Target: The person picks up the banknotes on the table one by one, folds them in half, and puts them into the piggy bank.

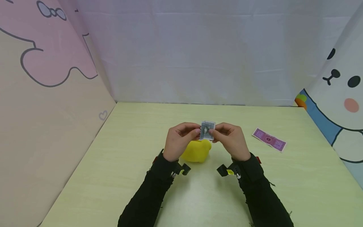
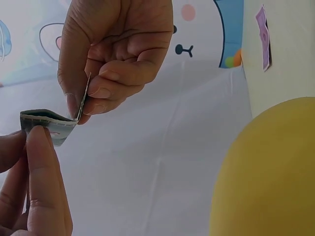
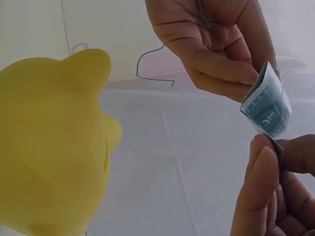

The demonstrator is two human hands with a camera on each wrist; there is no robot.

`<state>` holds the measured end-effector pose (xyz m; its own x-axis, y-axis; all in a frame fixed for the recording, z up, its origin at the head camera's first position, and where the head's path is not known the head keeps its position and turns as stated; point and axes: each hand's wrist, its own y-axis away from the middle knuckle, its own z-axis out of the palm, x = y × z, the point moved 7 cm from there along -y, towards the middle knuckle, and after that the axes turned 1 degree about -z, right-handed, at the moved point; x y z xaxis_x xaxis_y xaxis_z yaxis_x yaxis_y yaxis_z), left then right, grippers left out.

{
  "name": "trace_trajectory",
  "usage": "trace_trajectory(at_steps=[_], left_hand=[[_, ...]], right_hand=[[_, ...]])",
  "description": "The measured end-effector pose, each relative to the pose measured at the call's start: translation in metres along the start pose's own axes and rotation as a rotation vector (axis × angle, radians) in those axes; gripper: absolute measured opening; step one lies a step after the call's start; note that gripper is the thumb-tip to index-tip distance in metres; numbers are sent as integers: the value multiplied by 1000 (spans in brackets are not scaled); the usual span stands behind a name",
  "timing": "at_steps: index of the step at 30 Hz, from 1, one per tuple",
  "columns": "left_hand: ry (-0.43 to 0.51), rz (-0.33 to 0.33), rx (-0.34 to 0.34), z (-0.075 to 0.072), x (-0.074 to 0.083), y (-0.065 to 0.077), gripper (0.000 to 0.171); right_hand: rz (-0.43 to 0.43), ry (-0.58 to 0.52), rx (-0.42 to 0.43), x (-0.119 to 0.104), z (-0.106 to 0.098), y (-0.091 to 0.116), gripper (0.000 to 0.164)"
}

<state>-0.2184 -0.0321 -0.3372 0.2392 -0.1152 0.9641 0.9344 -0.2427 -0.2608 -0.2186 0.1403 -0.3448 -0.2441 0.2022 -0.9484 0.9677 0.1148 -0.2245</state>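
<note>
A folded blue-grey banknote (image 1: pixel 206 130) is held up between both hands, over the far side of a yellow piggy bank (image 1: pixel 196 153). My left hand (image 1: pixel 179 140) pinches its left edge between thumb and fingers. On the opposite edge, my right hand (image 1: pixel 233 141) pinches it the same way. Seen from the left wrist, the banknote (image 2: pixel 51 120) has a crease and one part stands up in the right hand (image 2: pixel 118 49). The right wrist view shows the folded face of the banknote (image 3: pixel 269 105) beside the rounded piggy bank (image 3: pixel 49 147).
A creased purple-pink banknote (image 1: pixel 269 140) lies on the pale table (image 1: pixel 113 176), right of the hands. A white curtain (image 1: pixel 198 56) hangs behind the table's far edge. Printed cartoon panels stand at the left (image 1: pixel 51 110) and right (image 1: pixel 348 110).
</note>
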Motion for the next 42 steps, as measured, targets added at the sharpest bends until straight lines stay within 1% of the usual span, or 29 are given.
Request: trace_trajectory(at_steps=[2, 8, 10, 14, 22, 29, 42], left_hand=[[-9, -15, -6, 0, -1, 0, 22], [-68, -99, -24, 1, -8, -1, 28], [-78, -116, -36, 2, -10, -1, 29], [-66, -133, -61, 3, -13, -2, 29], [-1, -137, -95, 7, -18, -3, 27], [5, -141, -103, 8, -20, -3, 26], [14, -117, -109, 10, -19, -3, 23]], right_hand=[[0, -1, 0, 0, 0, 0, 19], [-2, -7, -8, -1, 1, 0, 19], [-5, -8, -11, -1, 1, 0, 19], [-11, -13, -16, -2, 2, 0, 18], [-29, -32, -26, -3, 2, 1, 17], [-29, -41, -33, -3, 3, 1, 17], [-52, -63, -76, -7, 5, 3, 18]])
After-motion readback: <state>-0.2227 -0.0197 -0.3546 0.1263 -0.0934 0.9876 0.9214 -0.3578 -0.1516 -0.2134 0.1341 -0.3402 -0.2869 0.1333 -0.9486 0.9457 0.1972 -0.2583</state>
